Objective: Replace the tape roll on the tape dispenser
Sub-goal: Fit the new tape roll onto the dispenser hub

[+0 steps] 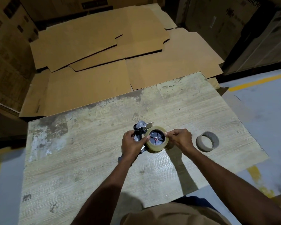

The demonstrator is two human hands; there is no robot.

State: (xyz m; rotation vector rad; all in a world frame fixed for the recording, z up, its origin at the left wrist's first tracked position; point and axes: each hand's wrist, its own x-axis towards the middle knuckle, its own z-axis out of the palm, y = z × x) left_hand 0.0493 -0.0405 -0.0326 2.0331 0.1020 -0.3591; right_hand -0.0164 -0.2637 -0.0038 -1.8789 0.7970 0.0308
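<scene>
Flattened cardboard (96, 38) lies beyond a worn wooden table (88, 151). The left hand (133, 143) grips the tape dispenser (140, 129), thumb against the clear tape roll (152, 147) on its hub. The right hand (179, 138) pinches the roll's opposite rim. An empty core (209, 138) stands right of those fingers.

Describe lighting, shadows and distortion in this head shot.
Head view: dim light pools on the table, the stacked boxes at the edges sink into dark. Head view: a hard shadow runs from the right hand and tape roll toward the camera. Head view: wide-angle bending bows the table edges; the floor at lower right is smeared, while the left hand on the tape dispenser is fairly sharp.
</scene>
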